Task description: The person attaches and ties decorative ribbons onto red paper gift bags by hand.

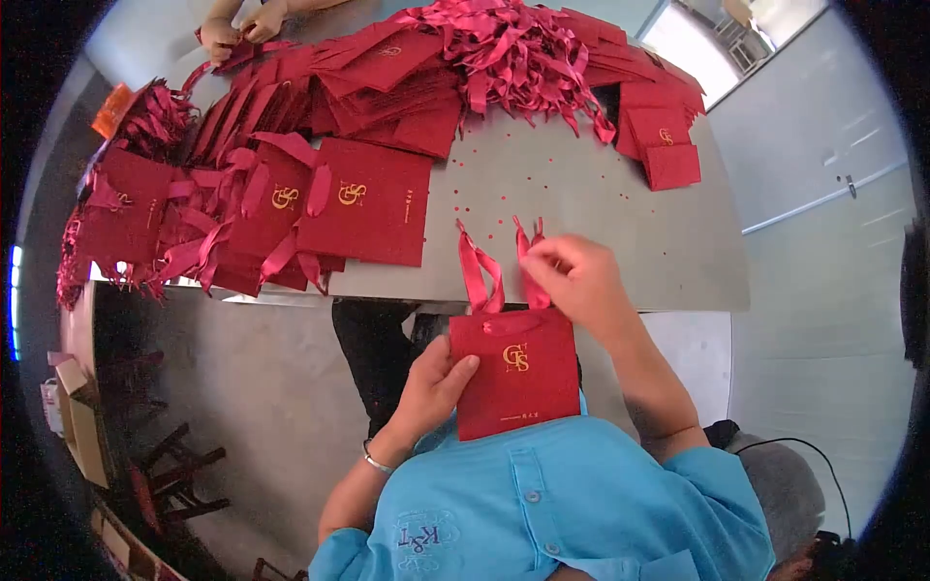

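Observation:
A red paper gift bag with gold lettering rests against my body at the table's front edge. My left hand grips the bag's left side, thumb across its front. Pink ribbon handles are threaded at the bag's top; one loose ribbon stands up on the left, its ends lying toward the table. On the right, my right hand has thumb and fingers pinched at another upright ribbon. The fingertips partly cover that ribbon.
Finished-looking bags with ribbon handles are piled at the left. Flat red bags are stacked behind, beside a heap of pink ribbons. More bags lie at the right. Another person's hands work across the table.

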The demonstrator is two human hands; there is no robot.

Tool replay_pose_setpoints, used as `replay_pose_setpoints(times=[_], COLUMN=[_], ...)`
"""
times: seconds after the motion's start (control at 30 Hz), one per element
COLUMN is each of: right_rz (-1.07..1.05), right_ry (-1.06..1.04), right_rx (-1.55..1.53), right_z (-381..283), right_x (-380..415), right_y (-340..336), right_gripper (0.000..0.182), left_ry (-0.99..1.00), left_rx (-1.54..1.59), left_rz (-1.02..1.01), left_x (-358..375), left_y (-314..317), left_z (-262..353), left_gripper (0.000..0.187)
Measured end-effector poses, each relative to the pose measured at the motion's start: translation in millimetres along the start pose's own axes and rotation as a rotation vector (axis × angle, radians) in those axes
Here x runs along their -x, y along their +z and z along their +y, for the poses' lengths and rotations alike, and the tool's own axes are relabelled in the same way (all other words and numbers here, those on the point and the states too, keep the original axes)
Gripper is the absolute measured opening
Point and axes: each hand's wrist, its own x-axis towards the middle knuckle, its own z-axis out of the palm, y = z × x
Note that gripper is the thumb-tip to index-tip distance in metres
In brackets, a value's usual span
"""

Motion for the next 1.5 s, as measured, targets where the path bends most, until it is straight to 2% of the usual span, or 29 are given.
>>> replay_pose_setpoints(times=[0.03,0.07,0.13,0.27,0.37,0.47,0.53,0.67,0.77,0.83,1.03,1.17,1.27,1.33,1.4,1.47,1.5], right_rz=[-0.093,-0.092,-0.233,-0.169,-0.174,-0.051,-0.036,0.002,-0.034,-0.122,-0.238,-0.263,-0.236,-0.207,-0.196,-0.191,-0.169], right_ry=[-0.031,-0.033,0.009,-0.022,0.037,-0.006,0.054,0.019,0.066,0.208,0.295,0.307,0.239,0.130,0.106,0.085,-0.005], right_rx=[-0.009,-0.009,0.113,0.185,0.243,0.257,0.171,0.077,0.002,-0.314,-0.535,-0.503,-0.533,-0.337,-0.252,-0.169,-0.093], right_z=[-2,-8,-23,-20,-15,-11,-15,-12,-13,-12,-22,-27,-18,-15,-15,-16,-15], right_x=[2,3,1,-7,-17,-21,-21,-19,-16,-14,-22,-27,-36,-44,-45,-48,-48], right_y=[3,4,7,26,33,36,32,32,33,37,30,34,47,58,62,64,65], right_gripper=[0.023,0.023,0.023,0.020,0.017,0.013,0.012,0.010,0.009,0.007,0.011,0.015,0.015,0.016,0.016,0.017,0.017], left_ry=[0.001,0.004,0.010,0.043,0.078,0.052,0.033,0.059,0.073,0.072,0.060,0.059,0.059,0.060,0.065,0.087,0.105], left_rx=[0.000,0.009,0.016,-0.012,0.000,-0.061,-0.114,-0.099,-0.091,-0.065,-0.084,-0.117,-0.104,-0.102,-0.238,-0.181,-0.123], left_rz=[-0.001,-0.002,0.000,-0.022,-0.039,-0.046,-0.043,-0.033,-0.026,-0.018,-0.005,-0.003,-0.015,-0.028,-0.031,-0.038,-0.050], left_x=[0,-1,-1,0,0,2,1,-2,-3,-3,-2,-2,-1,-1,-1,0,1], left_y=[0,1,2,2,1,0,-1,-4,-3,-2,-5,-5,-4,-5,-8,-8,-8], left_z=[-2,-5,0,-1,0,7,8,-5,-7,-6,-13,-14,-11,-10,-8,-8,-8], left_gripper=[0.028,0.028,0.028,0.029,0.030,0.030,0.030,0.031,0.031,0.032,0.032,0.032,0.032,0.032,0.032,0.032,0.033])
